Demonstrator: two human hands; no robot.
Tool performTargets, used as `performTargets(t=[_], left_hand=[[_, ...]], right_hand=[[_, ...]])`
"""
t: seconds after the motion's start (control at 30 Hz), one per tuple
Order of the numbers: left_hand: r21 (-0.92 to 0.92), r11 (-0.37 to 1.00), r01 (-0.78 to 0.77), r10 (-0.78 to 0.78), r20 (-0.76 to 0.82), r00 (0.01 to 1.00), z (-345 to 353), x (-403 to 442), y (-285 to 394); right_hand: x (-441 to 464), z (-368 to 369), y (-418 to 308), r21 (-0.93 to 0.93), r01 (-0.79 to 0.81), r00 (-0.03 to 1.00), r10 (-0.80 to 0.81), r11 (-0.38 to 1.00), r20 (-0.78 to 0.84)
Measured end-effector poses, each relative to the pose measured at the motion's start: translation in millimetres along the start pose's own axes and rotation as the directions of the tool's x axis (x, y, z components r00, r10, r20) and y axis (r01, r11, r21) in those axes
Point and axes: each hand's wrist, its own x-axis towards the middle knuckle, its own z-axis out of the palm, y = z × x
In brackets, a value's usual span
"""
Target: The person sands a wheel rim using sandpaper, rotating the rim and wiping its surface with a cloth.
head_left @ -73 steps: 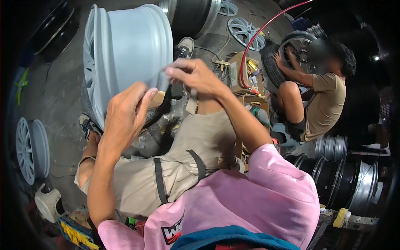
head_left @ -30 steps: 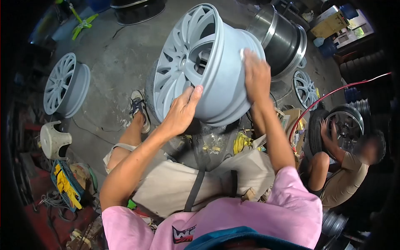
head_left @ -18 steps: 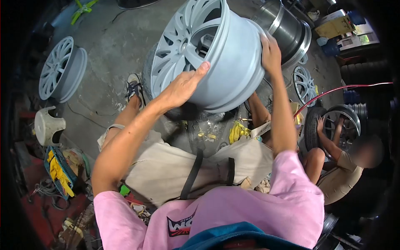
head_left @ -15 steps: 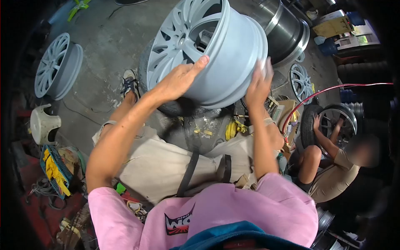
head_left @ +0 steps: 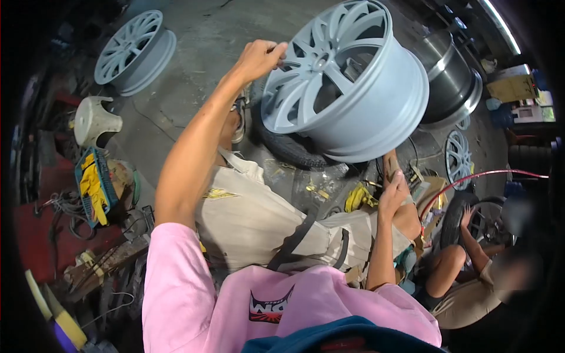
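Note:
A pale grey multi-spoke wheel rim (head_left: 385,100) lies tilted in front of me over a black tyre (head_left: 294,150), its spoked face turned up and to the left. My left hand (head_left: 259,62) is closed at the rim's upper left edge, fingers curled around the lip; the exact contact is partly hidden. My right hand (head_left: 393,194) is below the rim and apart from it, near my knee. Its fingers are curled in with the thumb pointing up; whatever they hold, if anything, I cannot make out.
Another grey rim (head_left: 135,53) and a white stool (head_left: 97,122) stand at left, above a basket with yellow cloth (head_left: 94,182). A shiny rim (head_left: 450,82) stands behind. A red hose (head_left: 471,176) crosses at right, where a seated person (head_left: 471,282) handles a tyre.
My left hand has slid from the rim's near lip up to its far left edge. My right hand has left the rim's barrel and dropped toward my knee. The view has shifted.

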Motion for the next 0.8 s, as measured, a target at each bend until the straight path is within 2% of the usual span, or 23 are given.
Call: performTargets(t=[0.03, 0.07, 0.1, 0.13, 0.17, 0.2, 0.23, 0.27, 0.33, 0.43, 0.47, 0.53, 0.6, 0.67, 0.8], left_hand=[[0.142, 0.990, -0.014, 0.009, 0.032, 0.999, -3, 4, -16], [0.281, 0.959, -0.031, 0.013, 0.066, 0.998, -2, 9, -34], [0.333, 0.942, -0.048, 0.015, 0.103, 0.995, 9, 15, -61], [0.421, 0.904, -0.079, -0.007, 0.200, 0.980, 18, 17, -77], [0.485, 0.874, 0.004, -0.151, 0.264, 0.953, 26, 11, -75], [0.514, 0.857, 0.032, -0.238, 0.340, 0.910, 34, 12, -88], [0.533, 0.845, 0.049, -0.285, 0.370, 0.884, 41, 9, -91], [0.539, 0.832, 0.129, -0.387, 0.399, 0.831, 43, 6, -77], [0.505, 0.835, 0.221, -0.466, 0.432, 0.772, 48, 11, -79], [0.497, 0.831, 0.249, -0.494, 0.456, 0.740, 53, 22, -93], [0.495, 0.832, 0.251, -0.495, 0.459, 0.738, 58, 21, -101], [0.606, 0.794, -0.038, -0.277, 0.417, 0.866, 72, 15, -119], [0.633, 0.773, -0.047, -0.257, 0.380, 0.888, 89, 9, -129], [0.660, 0.749, -0.060, -0.234, 0.348, 0.908, 91, 4, -129], [0.621, 0.783, -0.045, -0.166, 0.278, 0.946, 92, -2, -115]], right_hand=[[1, 4, 4, 0.144, -0.203, 0.979, 0.202, 0.969, 0.018], [-1, 11, 0, 0.157, -0.200, 0.980, 0.198, 0.967, 0.027], [-7, 21, -10, 0.156, -0.236, 0.971, 0.225, 0.959, 0.083], [-13, 34, -19, 0.151, -0.272, 0.958, 0.253, 0.950, 0.138], [-23, 52, -26, 0.264, -0.202, 0.978, 0.180, 0.943, 0.105], [-31, 64, -35, 0.289, -0.183, 0.983, 0.179, 0.939, 0.043], [-32, 69, -31, 0.327, -0.198, 0.980, 0.192, 0.924, 0.051], [-33, 75, -26, 0.362, -0.213, 0.977, 0.205, 0.907, 0.061], [-31, 76, -17, 0.375, -0.229, 0.973, 0.207, 0.899, 0.098], [-32, 80, -5, 0.336, -0.269, 0.961, 0.229, 0.903, 0.154], [-32, 82, -1, 0.289, -0.290, 0.953, 0.247, 0.913, 0.174], [-37, 92, 3, 0.327, -0.314, 0.945, 0.259, 0.891, 0.200], [-40, 104, 6, 0.395, -0.262, 0.964, 0.219, 0.881, 0.151], [-40, 106, 9, 0.330, -0.286, 0.956, 0.243, 0.900, 0.167], [-30, 95, 10, 0.306, -0.208, 0.978, 0.189, 0.929, 0.091]])
